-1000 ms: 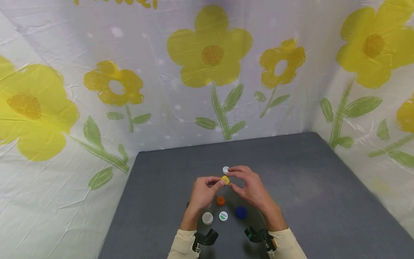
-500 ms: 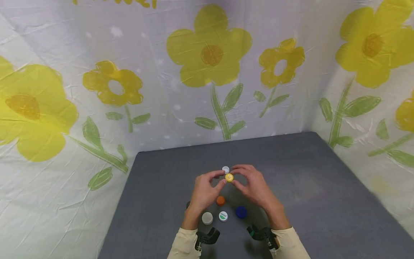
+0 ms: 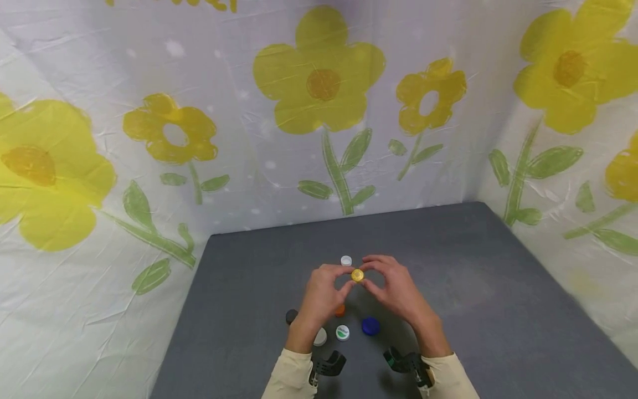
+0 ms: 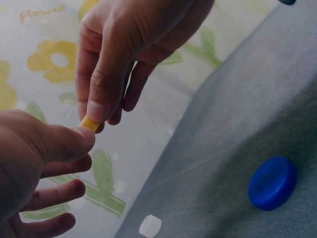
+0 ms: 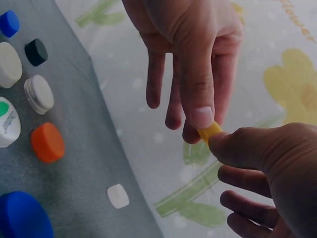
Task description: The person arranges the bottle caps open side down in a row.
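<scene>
A small yellow bottle cap is held up over the grey table between both hands. My left hand pinches its left side between thumb and index finger, and my right hand pinches the other side. In the left wrist view the left thumb lies on the yellow cap's lower end, with the right thumb at its upper end. The right wrist view has the same cap between the two thumbs. Most of its surface is hidden there by the fingers. The other fingers of both hands are spread away from it.
Several caps lie on the grey table: a white one beyond the hands, an orange one, a blue one, a white-and-green one, an off-white one and a black one. A flower-painted sheet stands behind.
The yellow cap has moved slightly right with my left hand, and the right fingertips have closed onto it. The left hand now partly covers the orange cap; more of the black cap shows.
</scene>
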{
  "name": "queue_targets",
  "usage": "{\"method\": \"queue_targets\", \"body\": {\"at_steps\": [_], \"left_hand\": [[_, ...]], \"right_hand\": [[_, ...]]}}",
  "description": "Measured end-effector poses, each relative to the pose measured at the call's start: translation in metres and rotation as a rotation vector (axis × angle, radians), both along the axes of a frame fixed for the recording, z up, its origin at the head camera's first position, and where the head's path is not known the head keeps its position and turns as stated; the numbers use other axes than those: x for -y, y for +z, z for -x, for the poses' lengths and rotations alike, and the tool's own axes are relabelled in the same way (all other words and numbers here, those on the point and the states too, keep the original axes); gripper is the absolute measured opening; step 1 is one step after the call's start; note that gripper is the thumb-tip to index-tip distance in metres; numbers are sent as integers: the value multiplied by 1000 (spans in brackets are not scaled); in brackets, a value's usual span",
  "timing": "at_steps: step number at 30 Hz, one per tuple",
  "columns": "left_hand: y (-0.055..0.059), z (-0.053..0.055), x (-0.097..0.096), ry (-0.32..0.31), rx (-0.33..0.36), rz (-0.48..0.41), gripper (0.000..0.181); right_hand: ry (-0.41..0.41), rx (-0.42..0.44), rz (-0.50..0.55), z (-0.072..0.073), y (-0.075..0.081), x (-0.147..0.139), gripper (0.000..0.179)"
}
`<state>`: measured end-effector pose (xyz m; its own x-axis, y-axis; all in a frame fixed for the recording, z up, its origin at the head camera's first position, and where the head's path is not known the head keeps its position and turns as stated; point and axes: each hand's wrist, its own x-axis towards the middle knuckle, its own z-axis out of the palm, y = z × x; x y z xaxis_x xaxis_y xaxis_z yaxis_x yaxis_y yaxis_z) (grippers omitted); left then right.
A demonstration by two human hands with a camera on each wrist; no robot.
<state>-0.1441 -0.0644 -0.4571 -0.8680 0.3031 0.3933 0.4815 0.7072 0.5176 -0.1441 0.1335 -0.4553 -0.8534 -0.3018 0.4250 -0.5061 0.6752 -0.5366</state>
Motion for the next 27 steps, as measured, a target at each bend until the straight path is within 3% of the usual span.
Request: {"method": "queue_targets", "body": {"at_steps": [6, 13, 27], "left_hand": [[-12, 3, -5, -5, -13, 146, 23], [-30, 4, -10, 3, -1, 254, 19], [-53, 6, -19, 21, 75, 330, 17]], "right_hand": [[-4, -4, -33, -1, -13, -4, 23], [-23, 46, -81, 1, -35, -4, 18], [-21, 138, -130, 3, -60, -2, 13]]}}
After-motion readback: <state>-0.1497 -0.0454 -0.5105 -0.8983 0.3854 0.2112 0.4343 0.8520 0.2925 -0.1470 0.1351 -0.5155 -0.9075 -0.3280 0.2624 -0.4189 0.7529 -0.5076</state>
